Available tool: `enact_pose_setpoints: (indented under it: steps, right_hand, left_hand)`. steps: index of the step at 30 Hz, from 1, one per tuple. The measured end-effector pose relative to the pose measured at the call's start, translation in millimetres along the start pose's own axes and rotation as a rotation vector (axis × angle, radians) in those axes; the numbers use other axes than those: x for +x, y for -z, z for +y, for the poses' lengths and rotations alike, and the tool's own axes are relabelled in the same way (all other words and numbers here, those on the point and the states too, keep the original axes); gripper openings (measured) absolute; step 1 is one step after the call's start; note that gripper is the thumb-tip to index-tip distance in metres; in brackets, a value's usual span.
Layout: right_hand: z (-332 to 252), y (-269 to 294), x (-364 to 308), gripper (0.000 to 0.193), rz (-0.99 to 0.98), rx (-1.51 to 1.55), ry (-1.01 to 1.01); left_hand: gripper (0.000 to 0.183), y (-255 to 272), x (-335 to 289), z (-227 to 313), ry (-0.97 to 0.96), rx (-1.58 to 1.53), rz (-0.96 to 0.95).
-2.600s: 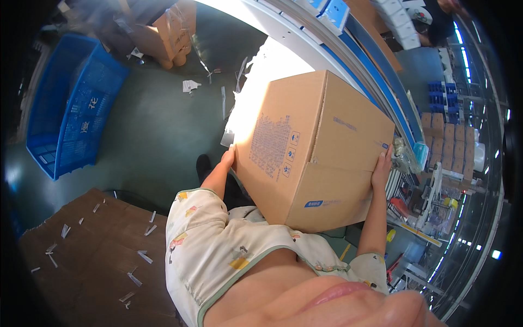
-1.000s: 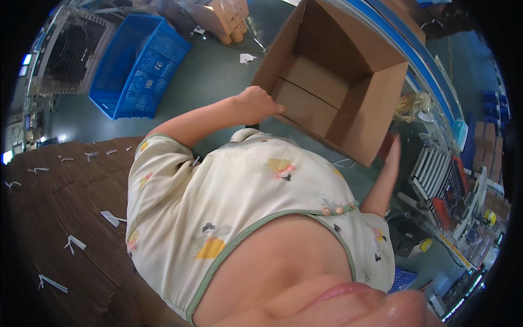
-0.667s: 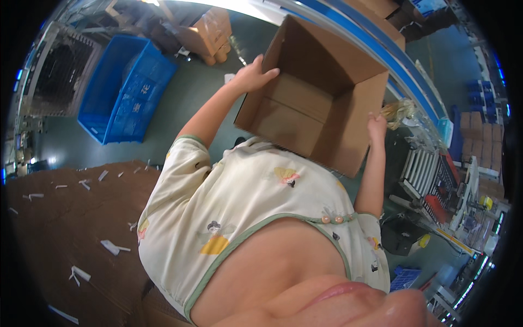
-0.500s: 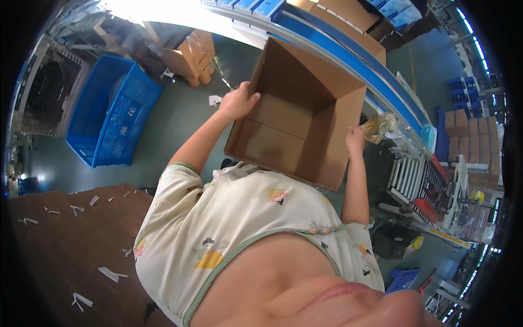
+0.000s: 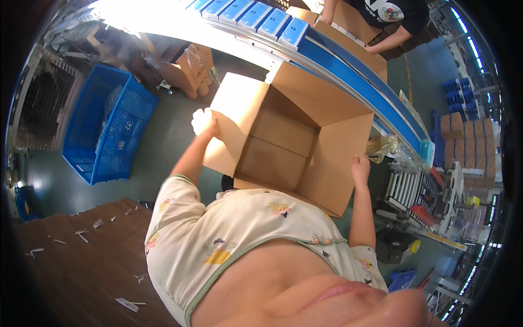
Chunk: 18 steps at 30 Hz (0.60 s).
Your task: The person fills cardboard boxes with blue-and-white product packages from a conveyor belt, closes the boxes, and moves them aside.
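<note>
In front of my body I hold a large brown cardboard box (image 5: 280, 136) with its mouth toward me, so its bare inner walls and base show. My left hand (image 5: 205, 123) is closed on the outer edge of the left flap (image 5: 235, 109), which is folded outward and brightly lit. On the other side my right hand (image 5: 360, 170) grips the edge of the right wall or flap. Its fingers are partly hidden behind the cardboard.
Beyond the box runs a blue conveyor (image 5: 348, 73) carrying a row of blue-and-white boxes (image 5: 256, 16). Across it, a co-worker's hands (image 5: 381, 46) are at an open carton (image 5: 376, 65). A blue crate (image 5: 111, 128) stands left; flattened cardboard (image 5: 76, 261) with paper scraps lies lower left.
The left flap has swung outward, with my left hand moving left on it. The box sits slightly lower in view. The blue-and-white boxes have shifted right, and the co-worker has come into view.
</note>
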State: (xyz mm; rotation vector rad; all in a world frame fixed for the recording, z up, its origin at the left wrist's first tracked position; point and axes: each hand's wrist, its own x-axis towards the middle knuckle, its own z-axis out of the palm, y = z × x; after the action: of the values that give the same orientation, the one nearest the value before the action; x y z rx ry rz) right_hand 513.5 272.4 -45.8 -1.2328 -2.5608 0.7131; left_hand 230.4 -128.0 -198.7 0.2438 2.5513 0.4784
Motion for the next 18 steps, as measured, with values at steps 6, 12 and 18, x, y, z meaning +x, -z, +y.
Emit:
enact_pose_setpoints:
  steps: [6,12,18]
  right_hand:
    - [8,2,8,0.029,-0.024,0.07,0.052]
    - [58,27,11,0.039,-0.166,0.522,-0.247]
    - [83,30,25,0.048,-0.186,0.534,-0.237]
  left_hand:
    - [0.083,-30,-42,104,0.025,-0.399,-0.021]
    - [0.041,-67,-5,62,-0.194,-0.773,-0.217]
    - [0.042,-32,-25,86,-0.168,-0.446,-0.088]
